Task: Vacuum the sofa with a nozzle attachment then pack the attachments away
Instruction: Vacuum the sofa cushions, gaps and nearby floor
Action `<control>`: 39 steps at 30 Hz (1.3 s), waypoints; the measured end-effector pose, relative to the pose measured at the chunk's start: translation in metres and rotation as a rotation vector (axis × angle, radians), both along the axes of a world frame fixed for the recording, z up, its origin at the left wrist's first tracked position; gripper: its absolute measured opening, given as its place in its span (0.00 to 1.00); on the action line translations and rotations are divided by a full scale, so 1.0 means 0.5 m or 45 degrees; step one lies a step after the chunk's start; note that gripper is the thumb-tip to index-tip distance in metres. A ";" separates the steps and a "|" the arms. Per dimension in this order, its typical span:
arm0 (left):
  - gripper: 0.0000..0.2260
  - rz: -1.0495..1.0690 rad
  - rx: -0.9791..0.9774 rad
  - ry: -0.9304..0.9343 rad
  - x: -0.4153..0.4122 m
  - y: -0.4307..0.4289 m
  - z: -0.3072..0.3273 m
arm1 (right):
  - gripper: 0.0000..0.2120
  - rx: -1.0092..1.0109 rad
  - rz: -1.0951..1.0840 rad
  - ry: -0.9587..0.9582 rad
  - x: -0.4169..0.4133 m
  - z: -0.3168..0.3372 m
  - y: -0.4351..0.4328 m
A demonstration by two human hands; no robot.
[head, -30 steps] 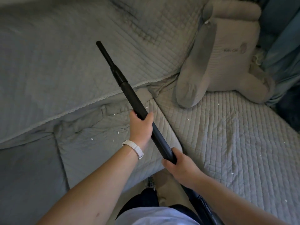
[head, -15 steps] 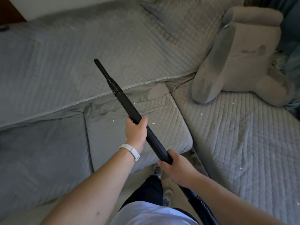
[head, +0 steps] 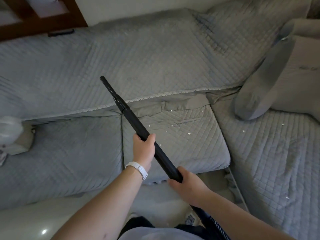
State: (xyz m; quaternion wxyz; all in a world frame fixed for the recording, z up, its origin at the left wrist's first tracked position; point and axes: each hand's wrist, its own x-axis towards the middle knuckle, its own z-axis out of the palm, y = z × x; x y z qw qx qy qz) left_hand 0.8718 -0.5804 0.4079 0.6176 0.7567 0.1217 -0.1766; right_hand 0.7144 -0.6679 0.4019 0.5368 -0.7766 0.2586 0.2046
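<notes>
Black vacuum wand (head: pixel 138 129): left hand (head: pixel 144 148) grasps mid-shaft, right hand (head: pixel 186 184) grasps rear end; narrow nozzle (head: pixel 108 87) above grey sofa (head: pixel 173 66).

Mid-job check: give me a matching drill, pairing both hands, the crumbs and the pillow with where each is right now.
Things:
1. left hand
2. right hand
3. white crumbs
4. grey pillow

Places:
A. scattered on the seat cushion
B. grips the wand at its lower end
C. leans at the far right
D. grips the wand's middle

Pairs: 1-D, 2-B, 3-A, 4-C
</notes>
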 end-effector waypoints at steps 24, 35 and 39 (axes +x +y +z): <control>0.13 -0.209 0.005 0.190 0.181 0.641 -0.112 | 0.13 -0.284 -0.037 0.358 0.172 -0.040 0.664; 0.10 -0.241 0.024 0.096 0.259 0.670 -0.069 | 0.10 -0.067 -0.181 0.161 0.236 -0.019 0.725; 0.11 -0.236 0.040 0.124 0.244 0.625 -0.073 | 0.11 -0.137 -0.163 0.172 0.217 -0.013 0.676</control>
